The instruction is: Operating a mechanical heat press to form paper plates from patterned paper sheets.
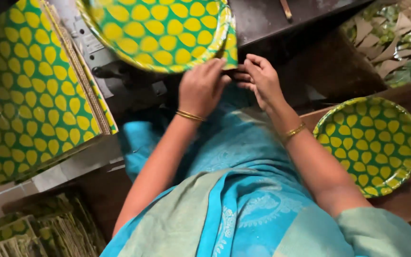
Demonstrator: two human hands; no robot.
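Two hands at the edge of a round paper plate

Both hands meet at the near rim of the green-and-yellow paper plate (160,31), which lies at 12 o'clock from them. The left hand (200,88) is nearer, fingers curled onto the rim; the right hand (261,78) has fingers pressed together, pinching beside it. A finished plate (369,143) rests at 3 o'clock.

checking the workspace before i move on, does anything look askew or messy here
The plate at the hands sits off-centre over a sheet whose corner pokes out past its rim. Scraps lie heaped at upper right. The finished plate looks fine.
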